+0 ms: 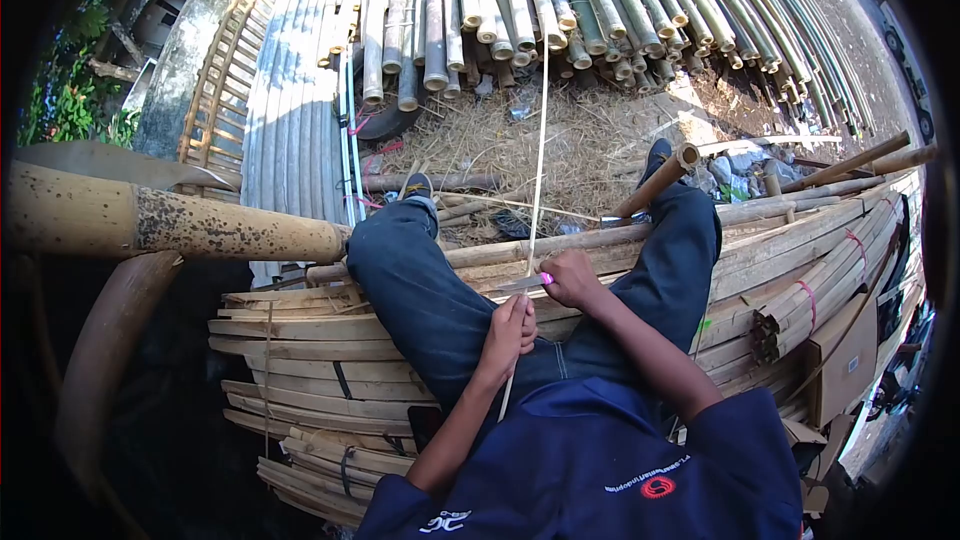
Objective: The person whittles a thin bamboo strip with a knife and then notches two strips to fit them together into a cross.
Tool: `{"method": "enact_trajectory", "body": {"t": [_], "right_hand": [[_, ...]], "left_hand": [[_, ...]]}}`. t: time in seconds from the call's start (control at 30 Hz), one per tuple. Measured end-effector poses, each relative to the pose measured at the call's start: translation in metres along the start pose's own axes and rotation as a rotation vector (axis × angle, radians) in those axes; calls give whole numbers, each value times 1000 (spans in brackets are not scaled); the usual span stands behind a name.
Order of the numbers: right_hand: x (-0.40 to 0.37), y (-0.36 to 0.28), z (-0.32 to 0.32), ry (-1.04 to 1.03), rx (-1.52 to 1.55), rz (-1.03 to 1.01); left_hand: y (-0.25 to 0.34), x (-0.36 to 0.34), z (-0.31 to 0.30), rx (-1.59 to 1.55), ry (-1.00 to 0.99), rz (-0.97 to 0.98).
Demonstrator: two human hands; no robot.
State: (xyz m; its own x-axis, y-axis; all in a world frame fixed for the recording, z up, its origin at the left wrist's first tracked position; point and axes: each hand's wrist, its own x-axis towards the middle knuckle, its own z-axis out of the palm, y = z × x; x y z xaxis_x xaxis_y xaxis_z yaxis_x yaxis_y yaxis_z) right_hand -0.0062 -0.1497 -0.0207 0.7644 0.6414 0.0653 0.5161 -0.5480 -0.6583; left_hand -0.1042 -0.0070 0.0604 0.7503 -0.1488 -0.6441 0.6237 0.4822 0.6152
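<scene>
My left hand [511,332] is closed round a long, thin bamboo strip [542,160], low in front of my lap. From there the strip runs forward between my knees toward the stacked poles, and its near end pokes out below the hand. A knife [522,284] with a pink band at its handle is in my right hand [572,278], fingers wrapped round it. Its blade points left and lies across the strip, just ahead of my left fingers. Most of the handle is hidden in my fist.
I sit on bundled split bamboo slats [320,350]. Long bamboo poles [437,30] lie stacked ahead, beyond ground littered with shavings [480,140]. At left a thick bamboo pole [190,220] reaches toward my knee; a shorter bamboo piece [655,183] leans by my right leg.
</scene>
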Motion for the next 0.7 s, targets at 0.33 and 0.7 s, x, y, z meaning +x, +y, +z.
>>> {"method": "enact_trajectory", "body": {"t": [0.33,0.7], "right_hand": [[14,40,-37,331,137,661],[-8,-2,11,-127,-46,-38]], "left_hand": [[-18,-20,2,-123,-166,-174],[-25,21,-15,1029,211,861]]}}
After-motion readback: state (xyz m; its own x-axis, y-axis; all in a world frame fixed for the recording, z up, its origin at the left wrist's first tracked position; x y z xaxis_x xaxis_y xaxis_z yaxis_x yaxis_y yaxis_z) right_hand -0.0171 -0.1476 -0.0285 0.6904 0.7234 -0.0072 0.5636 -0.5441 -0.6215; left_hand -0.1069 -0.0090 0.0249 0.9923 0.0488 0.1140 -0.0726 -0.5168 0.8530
